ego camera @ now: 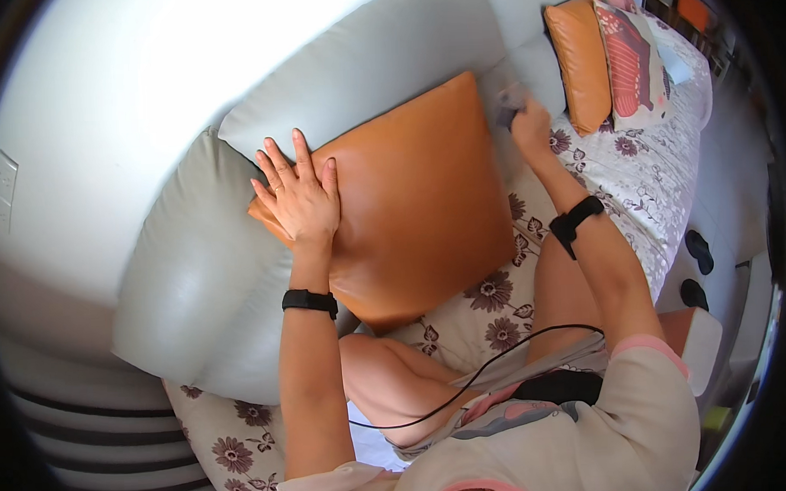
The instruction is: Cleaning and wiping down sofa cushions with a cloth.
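An orange leather-like cushion (418,212) leans against the grey sofa backrest (386,64) in front of me. My left hand (304,200) lies flat on the cushion's upper left corner, fingers spread, with a ring on one finger. Beyond the cushion's right edge, my right hand (530,127) is closed around a small dark grey object (510,105). That object is blurred, so its kind cannot be told. Both forearms wear black straps. A thin black cable (450,396) runs across my lap.
I sit on a floral sofa cover (492,294). Another orange cushion (581,63) and a patterned cushion (632,68) stand at the upper right. Black slippers (698,251) lie on the floor at right. A grey armrest cushion (199,272) is at left, near a wall socket (5,191).
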Demonstrator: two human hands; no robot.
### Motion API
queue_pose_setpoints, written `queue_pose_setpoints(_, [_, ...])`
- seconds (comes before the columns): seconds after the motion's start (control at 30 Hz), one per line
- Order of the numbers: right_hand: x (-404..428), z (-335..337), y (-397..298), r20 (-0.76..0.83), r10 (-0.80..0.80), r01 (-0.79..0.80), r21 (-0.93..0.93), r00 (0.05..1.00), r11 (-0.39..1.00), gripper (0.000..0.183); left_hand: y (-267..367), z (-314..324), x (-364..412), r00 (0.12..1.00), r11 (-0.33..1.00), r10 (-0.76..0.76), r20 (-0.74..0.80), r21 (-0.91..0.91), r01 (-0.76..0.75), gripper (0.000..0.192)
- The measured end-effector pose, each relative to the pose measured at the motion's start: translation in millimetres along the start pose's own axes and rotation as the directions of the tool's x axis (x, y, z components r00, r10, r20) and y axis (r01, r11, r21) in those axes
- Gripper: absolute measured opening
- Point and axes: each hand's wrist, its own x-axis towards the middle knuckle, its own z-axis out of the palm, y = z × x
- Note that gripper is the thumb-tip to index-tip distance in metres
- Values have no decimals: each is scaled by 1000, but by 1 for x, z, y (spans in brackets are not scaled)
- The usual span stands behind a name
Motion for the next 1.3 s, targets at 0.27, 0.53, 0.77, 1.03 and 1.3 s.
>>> queue_pose_setpoints(0.27, [-49,37,-70,29,-301,302,-42,953,952,50,1,1,-1,1000,1000,7,7,30,-7,57])
queue_pose_setpoints(0.53, [-213,1,-49,593,-484,598,5,644,802,40,-2,4,1,1000,997,13,-4,72,-12,58])
queue_pose_setpoints(0.77, [-152,-49,-76,995,-2,-1,2,100,1000,38,-6,9,0,1000,1000,-5,12,29,5,59])
queue_pose_setpoints(1.03, [-44,-48,-67,-58,16,12,450,998,893,60,1,5,2,1000,998,-9,15,56,9,58])
queue_pose_setpoints(1.3, [-145,23,-15,383,-139,214,-161,913,963,71,2,5,2,999,996,-25,35,82,22,58])
